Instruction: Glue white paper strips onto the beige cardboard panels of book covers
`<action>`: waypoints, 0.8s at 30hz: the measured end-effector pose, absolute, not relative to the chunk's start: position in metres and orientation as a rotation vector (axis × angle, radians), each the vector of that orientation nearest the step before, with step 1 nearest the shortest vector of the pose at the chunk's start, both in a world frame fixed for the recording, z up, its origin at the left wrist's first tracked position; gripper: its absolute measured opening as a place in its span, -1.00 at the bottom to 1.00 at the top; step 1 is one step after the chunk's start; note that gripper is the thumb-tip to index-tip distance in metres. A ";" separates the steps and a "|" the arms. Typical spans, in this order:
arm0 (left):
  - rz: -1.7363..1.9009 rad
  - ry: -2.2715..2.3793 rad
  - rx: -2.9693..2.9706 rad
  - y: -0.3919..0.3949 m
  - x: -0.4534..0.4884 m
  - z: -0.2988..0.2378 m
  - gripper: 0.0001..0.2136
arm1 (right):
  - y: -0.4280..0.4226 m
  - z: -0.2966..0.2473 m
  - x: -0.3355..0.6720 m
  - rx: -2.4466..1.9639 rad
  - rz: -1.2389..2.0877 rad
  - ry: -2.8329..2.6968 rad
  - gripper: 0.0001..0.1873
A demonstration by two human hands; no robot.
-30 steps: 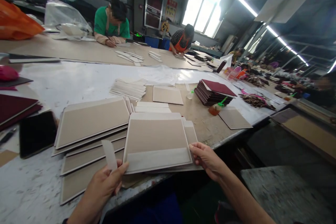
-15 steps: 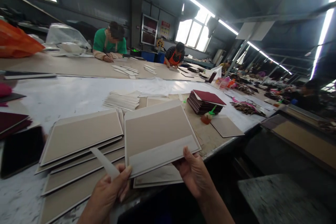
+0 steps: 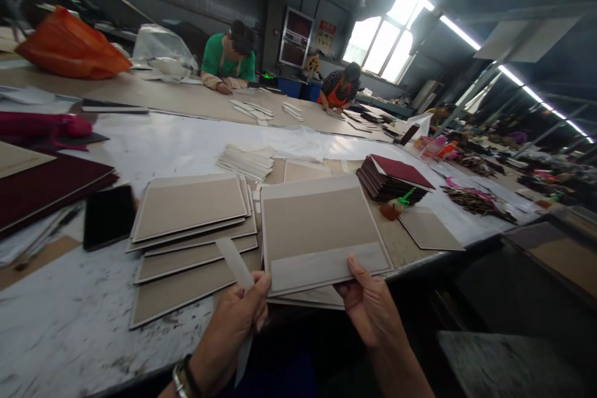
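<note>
A beige panel (image 3: 317,217) with pale strips along its far and near edges is tilted up in front of me. My right hand (image 3: 370,298) is closed on its near right part, thumb on top and fingers underneath. My left hand (image 3: 240,308) is closed on a loose white strip (image 3: 236,264), which sticks out above and below the fist. The left thumb is at the panel's near left corner; whether it grips the panel too, I cannot tell. Beneath the panel lies another pale panel (image 3: 312,297), mostly hidden. Left of it, several similar beige panels (image 3: 193,205) lie in a staggered stack.
White strips (image 3: 245,161) lie fanned beyond the panel. A dark red stack (image 3: 396,174), a glue bottle (image 3: 394,206) with green nozzle and a single panel (image 3: 431,228) are to the right. A black phone (image 3: 109,216) lies left. Two people work across the table.
My view has swung left, so the table appears shifted right. Both hands still hold the panel area and the white strip much as before; a wristband now shows on the left wrist.
</note>
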State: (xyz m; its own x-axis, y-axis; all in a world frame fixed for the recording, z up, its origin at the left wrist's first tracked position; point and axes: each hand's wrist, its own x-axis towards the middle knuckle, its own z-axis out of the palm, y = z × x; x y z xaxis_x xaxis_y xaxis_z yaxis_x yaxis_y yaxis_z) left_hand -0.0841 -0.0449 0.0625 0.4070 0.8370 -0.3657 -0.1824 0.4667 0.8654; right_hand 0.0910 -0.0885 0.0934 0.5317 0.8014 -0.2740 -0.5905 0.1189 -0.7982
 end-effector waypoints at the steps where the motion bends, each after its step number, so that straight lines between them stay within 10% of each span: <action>1: 0.742 0.907 0.844 -0.045 -0.085 0.064 -0.61 | -0.088 0.093 0.093 -1.038 1.035 -0.243 -0.55; 14: 0.716 1.037 0.916 -0.039 -0.117 0.039 -0.47 | -0.122 0.141 0.103 -1.946 -0.254 -1.529 -0.63; 24: 0.720 1.088 0.839 -0.034 -0.125 0.025 -0.40 | -0.088 0.037 0.066 -2.038 -0.817 -2.434 -0.46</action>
